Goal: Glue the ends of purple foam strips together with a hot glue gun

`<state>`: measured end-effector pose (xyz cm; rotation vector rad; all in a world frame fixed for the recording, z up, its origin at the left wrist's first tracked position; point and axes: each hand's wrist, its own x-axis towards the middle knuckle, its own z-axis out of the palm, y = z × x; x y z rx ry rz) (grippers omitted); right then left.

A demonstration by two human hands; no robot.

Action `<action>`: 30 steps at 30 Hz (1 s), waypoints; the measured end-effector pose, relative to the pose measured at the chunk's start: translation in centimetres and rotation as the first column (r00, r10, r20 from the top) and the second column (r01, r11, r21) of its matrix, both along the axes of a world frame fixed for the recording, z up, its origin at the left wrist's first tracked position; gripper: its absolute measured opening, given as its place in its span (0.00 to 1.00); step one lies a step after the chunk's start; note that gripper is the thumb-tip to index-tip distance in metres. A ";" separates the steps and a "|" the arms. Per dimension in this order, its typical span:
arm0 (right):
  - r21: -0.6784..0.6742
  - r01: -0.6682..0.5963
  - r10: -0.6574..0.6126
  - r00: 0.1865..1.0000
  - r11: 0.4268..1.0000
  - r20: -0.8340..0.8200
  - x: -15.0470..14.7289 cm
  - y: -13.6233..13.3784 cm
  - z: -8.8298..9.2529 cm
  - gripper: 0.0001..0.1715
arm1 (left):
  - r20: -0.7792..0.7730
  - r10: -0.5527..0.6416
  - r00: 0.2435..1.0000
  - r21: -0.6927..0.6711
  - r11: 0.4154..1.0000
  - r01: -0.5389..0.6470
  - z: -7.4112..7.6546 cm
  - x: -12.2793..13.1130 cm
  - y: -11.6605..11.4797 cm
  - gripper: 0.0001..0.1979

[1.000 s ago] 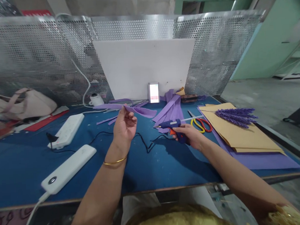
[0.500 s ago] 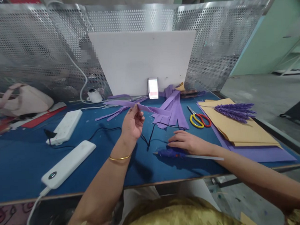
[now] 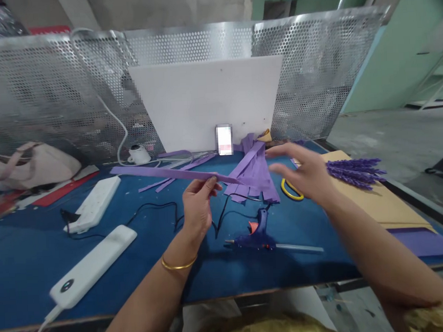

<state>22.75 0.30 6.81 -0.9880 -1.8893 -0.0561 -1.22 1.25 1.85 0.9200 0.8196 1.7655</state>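
- On the blue table (image 3: 27, 253), mid-front: glue gun (image 3: 256, 235) lying on its side, nozzle to the left; clear glue stick (image 3: 300, 248) sticking out the back; touched by neither hand
- Just above the table, centre: left hand (image 3: 197, 206), thumb and fingertips clamped on a long purple strip (image 3: 163, 173); gripped near its right end, rest running out flat to the left, clear of the table; gold bangle (image 3: 178, 265) on the wrist
- Right of that, raised in the air: right hand (image 3: 302, 174), motion-blurred; fingers apart, gripping nothing; hovering over yellow-handled scissors (image 3: 289, 193), partly hiding them
- Between the two hands, further back: pile of purple strips (image 3: 253, 177) fanned out on the table; right tip of the held strip just in front of the pile; touching or not, cannot tell
- Far right: bunch of purple lavender-like stems (image 3: 354, 172) on brown paper (image 3: 392, 205); purple sheet (image 3: 426, 240) under the paper
- Left side: white power strip (image 3: 93, 203) and white power bank (image 3: 90, 267), well apart from both hands; black cable (image 3: 160, 207) looping across toward the glue gun
- At the back: white board (image 3: 207, 103) leaning against perforated metal screen (image 3: 57, 95); pink bag (image 3: 34, 164) at far left
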 end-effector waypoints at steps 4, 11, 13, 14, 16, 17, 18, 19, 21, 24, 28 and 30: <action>-0.118 -0.053 0.074 0.979 0.992 0.187 -5.2 -0.9 -0.5 0.20 | -0.037 0.019 0.999 0.027 0.999 -0.018 0.0 0.7 -0.8 0.08; -0.012 -0.083 0.083 0.996 0.997 0.041 -4.2 0.2 -4.0 0.06 | -0.056 -0.029 0.998 -0.017 0.999 0.028 -0.3 1.1 -1.0 0.08; 0.064 -0.069 0.066 0.997 0.996 0.041 -4.0 0.0 -3.9 0.08 | -0.128 -0.065 0.990 -0.044 0.997 0.060 -0.3 1.1 -1.1 0.07; 0.113 -0.047 0.040 0.997 0.992 0.064 -4.0 -0.1 -3.8 0.09 | -0.201 -0.093 0.975 -0.066 0.994 0.081 -0.3 1.1 -1.2 0.07; 0.223 0.006 -0.037 0.990 0.975 0.138 -4.0 -0.3 -3.6 0.09 | -0.394 -0.164 0.904 -0.108 0.985 0.132 -0.2 1.0 -1.6 0.08; 0.275 0.028 -0.077 0.982 0.961 0.172 -4.0 -0.3 -3.5 0.09 | -0.499 -0.175 0.849 -0.100 0.984 0.144 -0.2 0.9 -2.0 0.09; 0.316 0.042 -0.109 0.974 0.948 0.198 -4.0 -0.3 -3.4 0.09 | -0.595 -0.144 0.790 -0.052 0.989 0.141 -0.1 0.8 -2.3 0.10; 0.345 0.050 -0.132 0.967 0.937 0.219 -4.0 -0.3 -3.4 0.09 | -0.673 -0.062 0.737 0.039 0.992 0.120 0.0 0.7 -2.6 0.11; 0.371 0.056 -0.158 0.955 0.927 0.249 -3.9 -0.3 -3.5 0.10 | -0.729 0.234 0.644 0.317 0.948 0.014 0.1 0.3 -3.1 0.09; 0.371 0.055 -0.169 0.945 0.927 0.281 -3.9 -0.2 -3.7 0.10 | -0.670 0.565 0.482 0.585 0.801 -0.127 0.3 -0.3 -3.0 0.07; 0.372 0.039 -0.164 0.936 0.927 0.311 -4.1 -0.3 -3.8 0.10 | -0.755 0.547 0.362 0.563 0.823 -0.071 0.5 -0.7 -2.0 0.10; 0.379 0.034 -0.165 0.933 0.925 0.320 -4.1 -0.3 -3.9 0.10 | -0.780 0.521 0.346 0.541 0.840 -0.047 0.6 -0.7 -1.9 0.06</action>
